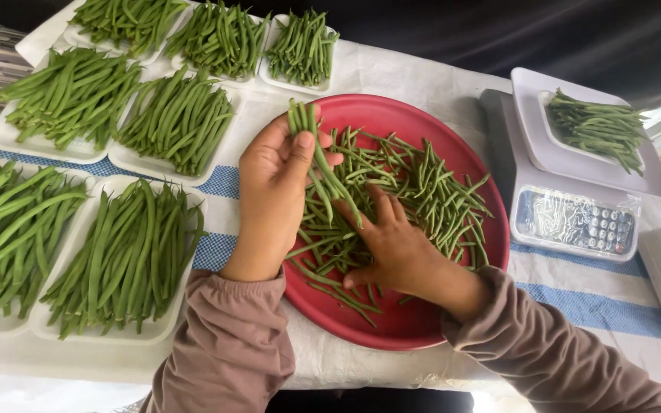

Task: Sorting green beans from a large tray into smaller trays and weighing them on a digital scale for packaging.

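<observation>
Two hands over red tray [392, 115]: left hand [273, 180] grasping green beans [317, 157], right hand [392, 248] unclenched on bean pile [430, 191]

A bunch of green beans [317, 157] is gripped by the left hand [273, 191]; loose beans [422, 191] on the red tray [392, 321] are pressed by the right hand [395, 248].

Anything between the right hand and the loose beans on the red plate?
Nothing visible. The right hand already rests on the loose green beans piled on the red plate. The left hand holds a small bunch of beans upright over the plate's left edge, beside the right hand, not across it.
</observation>
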